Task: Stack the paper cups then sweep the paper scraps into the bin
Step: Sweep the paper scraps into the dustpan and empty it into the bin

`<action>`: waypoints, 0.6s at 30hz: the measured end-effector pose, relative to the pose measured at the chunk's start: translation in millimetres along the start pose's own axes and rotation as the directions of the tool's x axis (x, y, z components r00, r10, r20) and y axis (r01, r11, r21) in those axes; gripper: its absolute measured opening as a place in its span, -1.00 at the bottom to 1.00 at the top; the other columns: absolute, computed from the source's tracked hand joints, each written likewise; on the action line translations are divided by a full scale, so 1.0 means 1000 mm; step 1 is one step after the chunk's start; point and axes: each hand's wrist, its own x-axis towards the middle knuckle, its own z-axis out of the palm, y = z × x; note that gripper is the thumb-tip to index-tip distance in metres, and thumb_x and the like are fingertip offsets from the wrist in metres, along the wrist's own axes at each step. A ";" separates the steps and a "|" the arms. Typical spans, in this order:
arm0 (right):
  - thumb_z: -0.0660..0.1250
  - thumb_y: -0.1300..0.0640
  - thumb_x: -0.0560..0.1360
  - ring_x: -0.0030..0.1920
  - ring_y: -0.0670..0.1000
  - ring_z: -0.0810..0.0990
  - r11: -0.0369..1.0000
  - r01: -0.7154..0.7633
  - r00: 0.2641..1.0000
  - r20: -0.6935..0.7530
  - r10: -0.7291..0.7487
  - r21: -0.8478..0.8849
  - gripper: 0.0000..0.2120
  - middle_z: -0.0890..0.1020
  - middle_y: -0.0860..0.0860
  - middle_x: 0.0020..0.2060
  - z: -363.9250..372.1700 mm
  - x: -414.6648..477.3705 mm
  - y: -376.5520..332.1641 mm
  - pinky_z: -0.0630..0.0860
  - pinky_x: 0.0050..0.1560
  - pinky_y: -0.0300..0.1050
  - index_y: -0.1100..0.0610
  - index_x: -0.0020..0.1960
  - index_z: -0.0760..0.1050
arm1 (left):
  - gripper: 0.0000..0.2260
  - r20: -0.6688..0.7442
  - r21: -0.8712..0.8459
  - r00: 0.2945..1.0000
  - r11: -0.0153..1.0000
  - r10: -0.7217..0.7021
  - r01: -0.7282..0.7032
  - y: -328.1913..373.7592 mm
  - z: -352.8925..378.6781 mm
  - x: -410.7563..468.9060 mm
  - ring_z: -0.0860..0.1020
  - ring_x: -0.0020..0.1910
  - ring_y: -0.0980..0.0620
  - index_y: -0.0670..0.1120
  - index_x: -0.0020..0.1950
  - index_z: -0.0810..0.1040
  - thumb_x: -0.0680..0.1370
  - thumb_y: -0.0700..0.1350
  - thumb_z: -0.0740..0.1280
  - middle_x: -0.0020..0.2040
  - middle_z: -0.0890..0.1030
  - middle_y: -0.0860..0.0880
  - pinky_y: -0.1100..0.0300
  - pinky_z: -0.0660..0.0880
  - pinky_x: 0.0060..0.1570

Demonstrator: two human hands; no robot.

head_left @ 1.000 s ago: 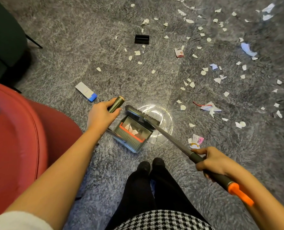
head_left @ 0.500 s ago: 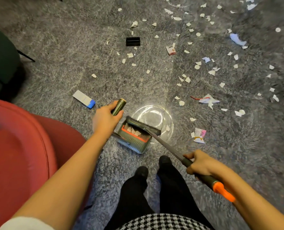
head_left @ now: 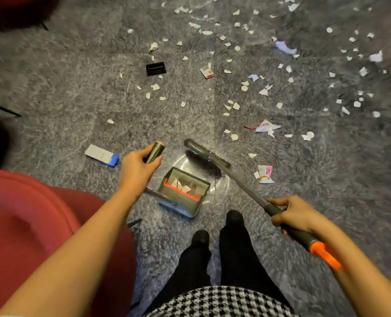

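Here, at centre frame, my left hand [head_left: 137, 165] curls its fingers round the upright handle of a long-handled dustpan [head_left: 185, 203] that rests on the grey carpet [head_left: 75, 76]. My right hand [head_left: 292, 216], lower right, is clamped on the dark grip of a broom [head_left: 242, 183]. Its black bristle head [head_left: 204, 160] sits just beyond the pan's open mouth. Loose paper scraps [head_left: 234, 137] litter the carpet across the upper right. A red chair [head_left: 30, 225] fills the lower left.

no text, label or number is legible on anything in view.
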 end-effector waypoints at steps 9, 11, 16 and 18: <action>0.21 0.49 0.40 -0.69 -0.05 0.37 0.960 -0.071 0.994 -0.056 0.089 0.272 -0.77 0.41 0.13 -0.45 0.025 0.023 0.015 0.31 -0.66 -0.32 0.38 0.03 0.51 | -0.64 -0.012 0.035 0.998 0.998 0.054 -0.054 0.001 -0.001 -0.011 0.53 -0.09 0.15 -0.16 0.23 0.58 0.46 -0.10 0.46 0.08 0.66 -0.13 0.29 0.40 -0.13; 0.21 0.50 0.39 -0.68 -0.04 0.38 0.950 -0.086 0.993 -0.049 0.106 0.302 -0.74 0.42 0.14 -0.44 0.030 0.029 0.015 0.33 -0.66 -0.30 0.41 0.06 0.51 | -0.64 -0.007 0.019 0.998 0.998 0.060 -0.060 0.001 -0.002 -0.012 0.52 -0.11 0.18 -0.15 0.24 0.58 0.46 -0.12 0.46 0.07 0.66 -0.12 0.29 0.40 -0.12; 0.24 0.49 0.37 -0.67 -0.03 0.39 0.944 -0.095 0.995 0.021 0.093 0.316 -0.76 0.45 0.14 -0.48 0.042 0.041 0.004 0.33 -0.66 -0.29 0.28 -0.03 0.53 | -0.64 -0.007 0.032 0.999 0.998 0.045 -0.045 -0.001 -0.003 -0.016 0.54 -0.17 0.09 -0.11 0.26 0.57 0.48 -0.10 0.44 0.00 0.68 -0.14 0.19 0.46 -0.16; 0.22 0.49 0.38 -0.67 -0.03 0.39 0.940 -0.090 0.996 0.056 0.076 0.328 -0.76 0.45 0.15 -0.47 0.043 0.044 -0.002 0.32 -0.66 -0.30 0.24 -0.06 0.51 | -0.64 -0.015 0.049 0.999 0.998 0.035 -0.034 -0.003 -0.003 -0.017 0.58 -0.17 0.01 -0.09 0.27 0.57 0.48 -0.10 0.44 -0.03 0.68 -0.16 0.09 0.52 -0.17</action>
